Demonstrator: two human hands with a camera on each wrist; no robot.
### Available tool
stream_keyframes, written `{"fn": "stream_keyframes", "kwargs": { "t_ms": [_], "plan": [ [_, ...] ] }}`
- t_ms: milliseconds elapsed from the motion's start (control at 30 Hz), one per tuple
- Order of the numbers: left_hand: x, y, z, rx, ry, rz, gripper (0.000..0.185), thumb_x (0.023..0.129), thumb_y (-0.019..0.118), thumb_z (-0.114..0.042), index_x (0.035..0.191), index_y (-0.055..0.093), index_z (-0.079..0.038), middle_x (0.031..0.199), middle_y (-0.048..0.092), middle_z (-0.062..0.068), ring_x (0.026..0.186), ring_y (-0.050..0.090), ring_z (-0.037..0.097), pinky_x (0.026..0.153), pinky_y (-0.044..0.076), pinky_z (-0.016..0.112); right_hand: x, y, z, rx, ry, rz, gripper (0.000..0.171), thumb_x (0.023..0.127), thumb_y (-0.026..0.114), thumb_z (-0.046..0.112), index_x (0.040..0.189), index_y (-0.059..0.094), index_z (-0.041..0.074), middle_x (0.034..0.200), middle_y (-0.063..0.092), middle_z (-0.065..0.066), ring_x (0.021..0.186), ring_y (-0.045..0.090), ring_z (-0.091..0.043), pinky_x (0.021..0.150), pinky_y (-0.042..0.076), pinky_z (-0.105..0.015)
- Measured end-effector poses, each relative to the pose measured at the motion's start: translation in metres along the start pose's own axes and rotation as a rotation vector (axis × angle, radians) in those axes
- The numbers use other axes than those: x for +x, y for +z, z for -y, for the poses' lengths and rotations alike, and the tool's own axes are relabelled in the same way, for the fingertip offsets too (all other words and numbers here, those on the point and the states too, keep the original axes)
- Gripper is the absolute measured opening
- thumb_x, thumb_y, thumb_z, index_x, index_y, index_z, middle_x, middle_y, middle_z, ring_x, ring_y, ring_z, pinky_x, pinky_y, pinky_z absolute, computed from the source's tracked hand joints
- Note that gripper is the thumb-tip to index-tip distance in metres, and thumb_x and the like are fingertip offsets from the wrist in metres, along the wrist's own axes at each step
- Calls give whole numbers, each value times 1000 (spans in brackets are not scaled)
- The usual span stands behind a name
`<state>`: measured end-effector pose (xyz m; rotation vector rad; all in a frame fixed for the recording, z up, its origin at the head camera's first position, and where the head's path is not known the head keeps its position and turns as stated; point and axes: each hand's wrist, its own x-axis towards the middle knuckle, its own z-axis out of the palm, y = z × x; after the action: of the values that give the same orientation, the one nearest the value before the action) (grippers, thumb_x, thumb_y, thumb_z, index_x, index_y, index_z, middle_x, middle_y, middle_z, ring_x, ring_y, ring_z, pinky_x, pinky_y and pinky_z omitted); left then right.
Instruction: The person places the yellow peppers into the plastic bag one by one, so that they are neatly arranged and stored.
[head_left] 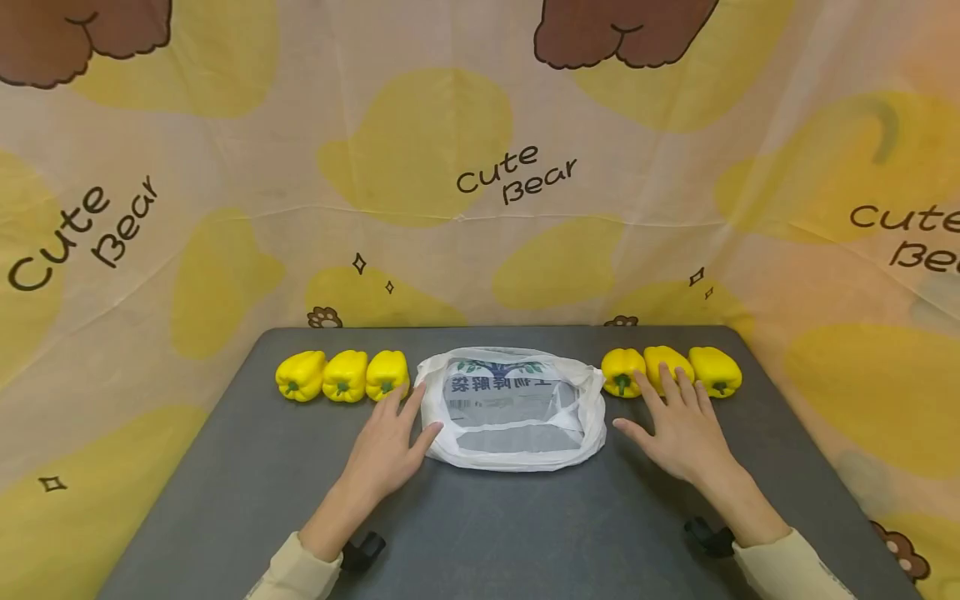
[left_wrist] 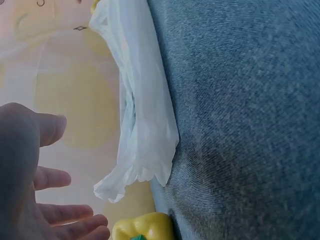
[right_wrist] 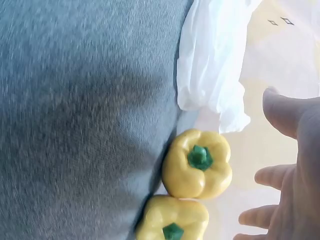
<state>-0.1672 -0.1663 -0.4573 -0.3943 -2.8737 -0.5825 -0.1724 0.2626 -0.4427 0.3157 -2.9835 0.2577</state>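
Observation:
A white plastic bag (head_left: pixel 517 461) stands mouth up in the middle of the grey table, its rim turned outward, printed lettering showing inside. Just left of it my left hand (head_left: pixel 386 450) hovers with fingers spread, holding nothing; its thumb overlaps the bag's rim in the head view. In the left wrist view, a gap shows between those fingers (left_wrist: pixel 65 212) and the bag (left_wrist: pixel 142 100). My right hand (head_left: pixel 684 433) is spread and bare too, in front of the right-hand yellow bell peppers (head_left: pixel 622 372). Two of these peppers (right_wrist: pixel 196 167) show below the bag in the right wrist view.
Three yellow bell peppers (head_left: pixel 300 377) with green stems line up left of the bag, and three more line up on its right. The grey cloth-covered table (head_left: pixel 517 533) ends at a printed curtain (head_left: pixel 420 275) behind and at both sides.

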Motion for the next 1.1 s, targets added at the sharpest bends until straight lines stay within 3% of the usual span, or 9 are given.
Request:
{"fn": "stream_keyframes", "kwargs": {
  "t_ms": [233, 533, 1100],
  "plan": [
    [-1, 3, 0, -38, -24, 36, 68, 100, 62, -41, 156, 41, -8, 149, 43, 26, 130, 48, 44, 100, 45, 62, 2, -7, -9, 17, 27, -36, 88, 97, 49, 67, 159, 32, 6, 159, 22, -37, 146, 14, -57, 115, 11, -69],
    [1, 9, 3, -121, -81, 117, 68, 101, 61, -38, 156, 39, -7, 146, 46, 23, 130, 49, 41, 107, 40, 59, 8, -16, -21, 24, 66, -56, 88, 98, 48, 64, 155, 35, -1, 158, 22, -37, 143, 18, -60, 112, 15, -72],
    [13, 35, 11, -314, -95, 57, 63, 97, 68, -31, 151, 46, -6, 146, 46, 23, 133, 45, 40, 110, 37, 58, 14, -19, -44, 60, 67, -120, 78, 101, 52, 55, 153, 37, -1, 151, 29, -41, 134, 28, -63, 104, 25, -76]
  ]
}}
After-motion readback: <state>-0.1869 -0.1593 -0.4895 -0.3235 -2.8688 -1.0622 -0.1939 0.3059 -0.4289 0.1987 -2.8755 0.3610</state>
